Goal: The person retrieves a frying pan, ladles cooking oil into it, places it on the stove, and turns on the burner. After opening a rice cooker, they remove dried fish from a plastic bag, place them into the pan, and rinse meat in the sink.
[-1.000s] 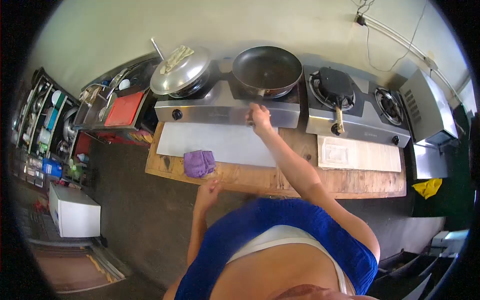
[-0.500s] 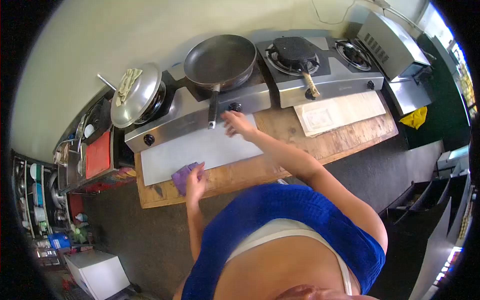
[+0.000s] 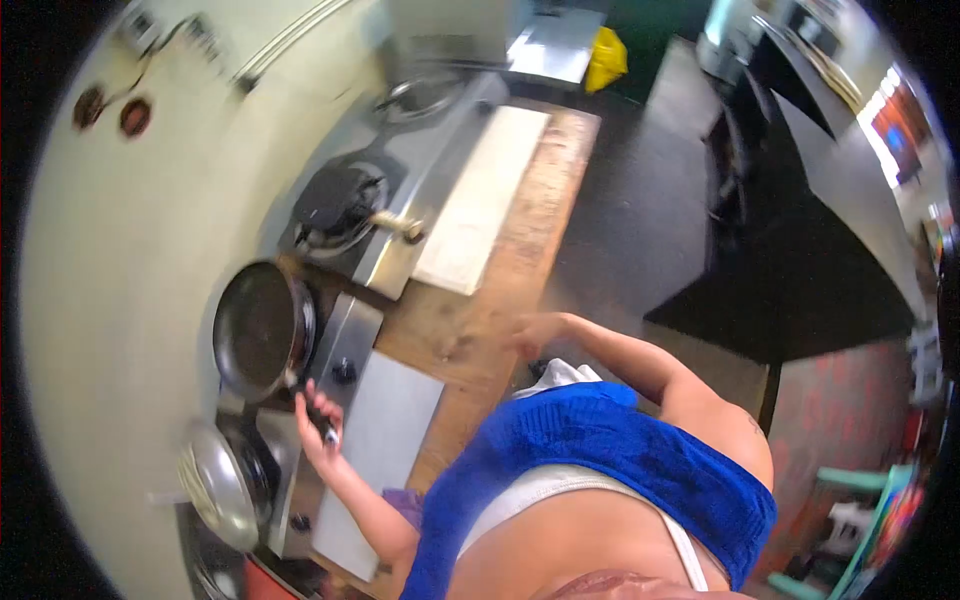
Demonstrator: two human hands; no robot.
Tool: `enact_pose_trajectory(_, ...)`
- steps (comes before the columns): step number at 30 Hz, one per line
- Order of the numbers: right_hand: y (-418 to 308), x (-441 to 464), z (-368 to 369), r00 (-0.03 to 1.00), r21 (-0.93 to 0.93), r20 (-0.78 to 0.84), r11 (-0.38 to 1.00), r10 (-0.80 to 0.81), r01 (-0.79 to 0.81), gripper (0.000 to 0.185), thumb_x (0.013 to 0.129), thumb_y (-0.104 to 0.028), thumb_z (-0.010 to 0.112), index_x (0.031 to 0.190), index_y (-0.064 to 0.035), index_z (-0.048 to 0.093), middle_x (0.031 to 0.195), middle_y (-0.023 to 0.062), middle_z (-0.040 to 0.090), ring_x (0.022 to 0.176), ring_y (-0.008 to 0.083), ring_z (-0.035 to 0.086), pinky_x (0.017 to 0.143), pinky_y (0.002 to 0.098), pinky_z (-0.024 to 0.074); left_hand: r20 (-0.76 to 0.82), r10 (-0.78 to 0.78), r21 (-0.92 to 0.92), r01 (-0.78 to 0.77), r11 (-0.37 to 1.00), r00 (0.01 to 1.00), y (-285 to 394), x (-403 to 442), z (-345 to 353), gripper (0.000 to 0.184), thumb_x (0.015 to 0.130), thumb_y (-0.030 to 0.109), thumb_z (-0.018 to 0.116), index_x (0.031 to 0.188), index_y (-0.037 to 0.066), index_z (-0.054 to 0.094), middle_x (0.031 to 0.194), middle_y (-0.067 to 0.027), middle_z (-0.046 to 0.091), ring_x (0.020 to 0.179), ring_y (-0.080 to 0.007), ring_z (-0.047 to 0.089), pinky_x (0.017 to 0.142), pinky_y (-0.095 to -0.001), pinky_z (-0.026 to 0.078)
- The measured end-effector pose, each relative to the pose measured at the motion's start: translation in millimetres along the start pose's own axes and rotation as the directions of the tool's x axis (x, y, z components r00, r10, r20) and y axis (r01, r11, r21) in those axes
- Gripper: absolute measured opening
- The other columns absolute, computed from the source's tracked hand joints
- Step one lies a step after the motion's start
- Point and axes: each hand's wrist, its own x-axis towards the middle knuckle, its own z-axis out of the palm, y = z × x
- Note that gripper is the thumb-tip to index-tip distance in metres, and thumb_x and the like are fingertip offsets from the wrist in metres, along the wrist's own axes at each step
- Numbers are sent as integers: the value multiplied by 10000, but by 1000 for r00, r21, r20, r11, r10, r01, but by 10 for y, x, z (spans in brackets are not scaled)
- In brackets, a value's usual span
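Note:
My left hand [image 3: 318,425] is closed round the black handle of a large dark frying pan [image 3: 260,330], which sits over the left stove. Over the wooden tabletop [image 3: 530,250], near its front edge, my right hand [image 3: 537,332] is smeared by motion, so its fingers do not read clearly. A white board [image 3: 385,410] lies in front of the left stove's knob [image 3: 344,369]. Partly hidden by my left forearm is a purple cloth [image 3: 405,503].
Farther along, a black pan with a pale handle [image 3: 345,200] sits on the second stove, beside a long pale board [image 3: 485,200]. A domed metal lid [image 3: 220,485] stands left of the frying pan. A yellow cloth [image 3: 606,58] hangs at the far end.
My left hand has gone from beside the purple cloth to the frying pan's handle and taken hold of it. My right hand has moved away from the stove. The view has turned right.

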Motion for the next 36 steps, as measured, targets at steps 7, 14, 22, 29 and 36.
enact_pose_trajectory(7,-37,-2016,-143,440,756,-36,313,897,-575,326,910,-330,559,1021,-40,656,806,97,667,703,172,661,587,323,551,202,31,36,-39,999,979,-238,78,389,253,992,216,478,1090,-4,557,709,-9,429,482,-65,402,393,-208,377)
enact_pose_trajectory(14,771,-3618,-205,-16,802,-327,268,945,-533,189,780,-146,636,732,30,685,564,95,620,449,155,579,443,302,466,360,122,193,-201,960,925,-1239,181,2100,302,1021,201,380,1224,-6,466,760,-28,411,449,-71,382,354,-220,385)
enact_pose_trajectory(22,1374,-4418,-1428,54,441,-608,393,792,-807,299,795,-273,662,833,22,692,992,233,632,1032,309,595,857,415,470,622,-257,167,196,966,739,-2853,999,4144,341,999,151,398,1297,-13,374,745,-53,398,402,-95,391,363,-246,398)
enact_pose_trajectory(29,2053,-4648,-2475,-33,647,-625,494,780,-581,382,841,-195,646,1171,-6,610,1180,191,578,1092,289,590,919,383,482,571,-647,485,427,763,505,-4464,2099,5598,308,981,171,451,1220,-17,402,748,-56,430,405,-97,427,345,-232,380)
enact_pose_trajectory(36,2997,-5361,-3732,-176,727,-590,425,788,-539,420,816,-259,624,1141,5,623,1064,188,662,1020,287,632,878,376,494,419,-869,700,516,494,263,-6091,3559,7007,242,959,164,487,1165,38,476,730,-34,481,439,-87,450,378,-230,379)
